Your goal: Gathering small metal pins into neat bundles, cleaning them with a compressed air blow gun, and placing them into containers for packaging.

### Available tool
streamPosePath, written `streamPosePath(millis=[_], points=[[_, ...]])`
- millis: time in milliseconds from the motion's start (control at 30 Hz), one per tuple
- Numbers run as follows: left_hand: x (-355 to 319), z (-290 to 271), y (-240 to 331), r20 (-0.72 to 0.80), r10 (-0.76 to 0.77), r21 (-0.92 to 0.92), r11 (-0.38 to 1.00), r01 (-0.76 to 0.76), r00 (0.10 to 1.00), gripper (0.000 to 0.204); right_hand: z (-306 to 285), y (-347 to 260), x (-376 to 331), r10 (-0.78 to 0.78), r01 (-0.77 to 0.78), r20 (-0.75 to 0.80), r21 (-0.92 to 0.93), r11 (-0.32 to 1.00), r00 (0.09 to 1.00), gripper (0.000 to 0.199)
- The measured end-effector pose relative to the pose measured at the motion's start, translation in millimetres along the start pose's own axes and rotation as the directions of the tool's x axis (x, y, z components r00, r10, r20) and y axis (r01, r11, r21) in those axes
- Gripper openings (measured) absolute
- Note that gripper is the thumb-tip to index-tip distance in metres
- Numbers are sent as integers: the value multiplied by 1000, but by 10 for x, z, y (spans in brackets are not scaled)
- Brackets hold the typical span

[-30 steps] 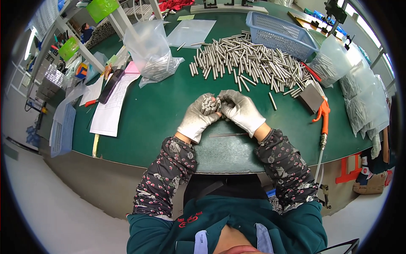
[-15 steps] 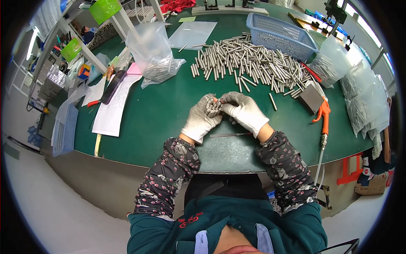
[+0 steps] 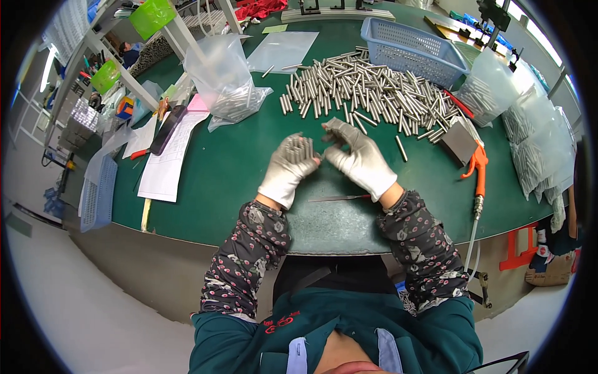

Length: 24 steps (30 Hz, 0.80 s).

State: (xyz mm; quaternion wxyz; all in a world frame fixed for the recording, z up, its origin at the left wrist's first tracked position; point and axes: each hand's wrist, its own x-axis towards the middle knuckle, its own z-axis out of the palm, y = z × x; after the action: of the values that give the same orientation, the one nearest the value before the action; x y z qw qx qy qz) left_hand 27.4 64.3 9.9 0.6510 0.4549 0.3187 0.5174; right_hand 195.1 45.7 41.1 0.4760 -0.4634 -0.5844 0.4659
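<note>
Clearly this is the gathering step of a sorting job: short metal rods are being collected into a bundle by hand. Far left on the green worktop (image 3: 205, 181) lie paper sheets (image 3: 167, 159) and a clear plastic bag (image 3: 225, 78) holding some rods. Next, the gloved left hand (image 3: 291, 167) is closed around a bundle of rods (image 3: 300, 148), their ends standing upward. Just beside it, the gloved right hand (image 3: 357, 156) is loosely open, fingers curled toward the bundle but holding nothing I can make out. A thin metal tool (image 3: 339, 198) lies near the wrists. Behind and rightward spreads the loose pile of rods (image 3: 367, 93), then a blue basket (image 3: 411, 50) and an orange air gun (image 3: 478, 168). Judging from this, the next move calls for a reach back to the pile, keeping the left grip firm so the bundle stays even.
</note>
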Motion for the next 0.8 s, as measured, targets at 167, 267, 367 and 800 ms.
streamPosePath(millis=[167, 267, 367, 800], points=[[-6, -128, 74, 99, -251, -364, 892, 270, 963, 31, 156, -82, -44, -537, 584, 287, -611, 534, 793, 73], [-54, -52, 43, 210, -220, -367, 885, 286, 953, 37, 220, -78, -3, -560, 636, 354, -620, 460, 749, 74], [-96, -23, 87, 350, -254, -288, 887, 362, 902, 39, 209, -114, -43, -570, 666, 386, -606, 436, 725, 69], [-138, 23, 128, 359, -298, -385, 816, 431, 885, 40, 134, -139, -21, -495, 666, 448, -553, 500, 744, 77]])
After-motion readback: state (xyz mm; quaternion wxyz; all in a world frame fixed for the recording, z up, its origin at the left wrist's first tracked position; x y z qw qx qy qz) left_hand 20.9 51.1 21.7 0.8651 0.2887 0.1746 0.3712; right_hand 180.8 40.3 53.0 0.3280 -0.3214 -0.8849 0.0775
